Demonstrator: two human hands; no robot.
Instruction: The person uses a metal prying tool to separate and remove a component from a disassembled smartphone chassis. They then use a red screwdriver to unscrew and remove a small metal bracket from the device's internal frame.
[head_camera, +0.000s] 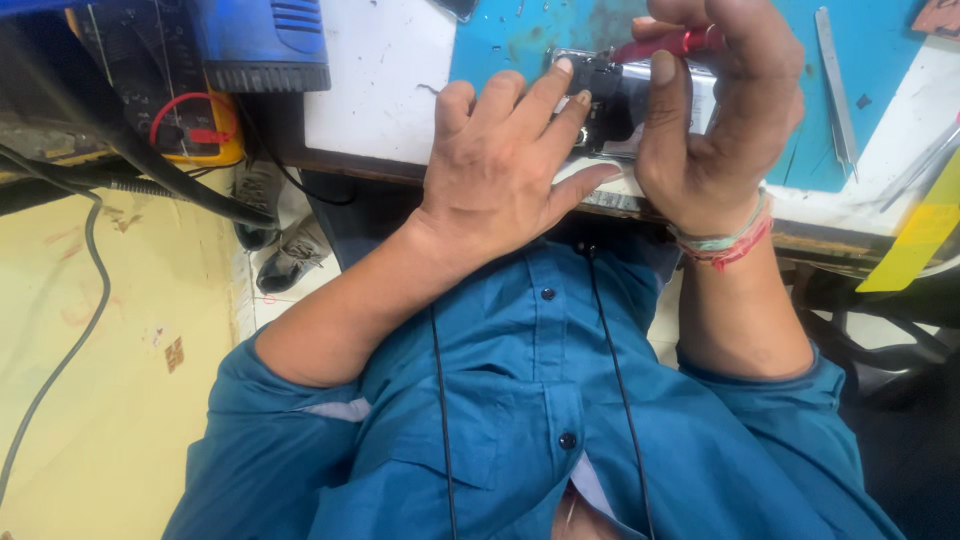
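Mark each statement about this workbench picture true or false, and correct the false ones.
1. The right hand grips a red-handled tool. True.
2. The left hand rests its fingers on the small dark device. True.
3. The metal tweezers are held in the left hand. False: they lie untouched on the blue mat.
4. The person wears a yellow shirt. False: the shirt is blue.

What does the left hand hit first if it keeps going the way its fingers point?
The left hand already has its fingertips on the small dark device at the bench edge, so that comes first; beyond it likely the right hand, depth unclear.
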